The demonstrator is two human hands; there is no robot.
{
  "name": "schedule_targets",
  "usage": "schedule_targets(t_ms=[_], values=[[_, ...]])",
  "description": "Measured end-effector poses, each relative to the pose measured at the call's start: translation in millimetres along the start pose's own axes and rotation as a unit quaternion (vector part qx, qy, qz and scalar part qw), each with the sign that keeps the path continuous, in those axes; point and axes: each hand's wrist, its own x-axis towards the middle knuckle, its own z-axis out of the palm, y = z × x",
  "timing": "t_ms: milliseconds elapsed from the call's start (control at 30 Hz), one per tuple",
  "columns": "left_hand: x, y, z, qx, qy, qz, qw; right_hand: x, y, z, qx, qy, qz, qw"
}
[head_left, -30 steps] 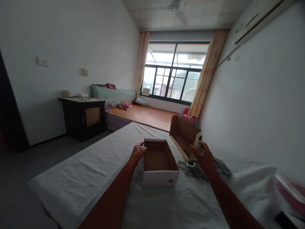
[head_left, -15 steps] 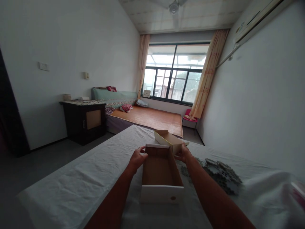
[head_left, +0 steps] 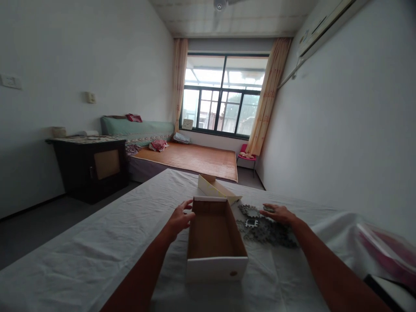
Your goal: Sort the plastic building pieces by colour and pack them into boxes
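An open white box with a brown inside stands on the white cloth. My left hand is at its left side near the far corner, fingers apart. Behind the box lies a second open box part, its near end partly hidden. To the right, a pile of grey toothed pieces is spread on the cloth. My right hand reaches over the far part of the pile, fingers stretched out; whether it touches a piece is unclear.
The table under the white cloth fills the foreground. A pink container with a clear lid and a dark-edged item stand at the right edge. Beyond are a bed, a dark cabinet and a pink chair.
My right hand has left the boxes and moved right to the grey pieces. The view has turned slightly right, bringing the pink container further in. My left hand stays beside the white box.
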Motion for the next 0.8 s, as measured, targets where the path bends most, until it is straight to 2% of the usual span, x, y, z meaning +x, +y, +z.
schedule_targets(t_ms=[100,167,433,600,800], values=[[-1,1,1.6,-0.002,-0.007,0.005,1.0,-12,12,7,-0.017,-0.073,-0.035,0.997],[-1,1,2.8,0.0,-0.012,0.007,1.0,-22,15,12,-0.022,-0.082,-0.059,0.995],[-3,1,9.0,-0.01,-0.037,0.021,0.999,-62,15,16,0.011,-0.024,-0.059,0.998],[-6,4,10.6,-0.005,-0.037,0.022,0.999,-65,30,13,0.032,0.006,-0.087,0.996],[-8,5,11.6,0.011,-0.033,0.022,0.999,-60,43,16,0.012,-0.01,-0.058,0.998]])
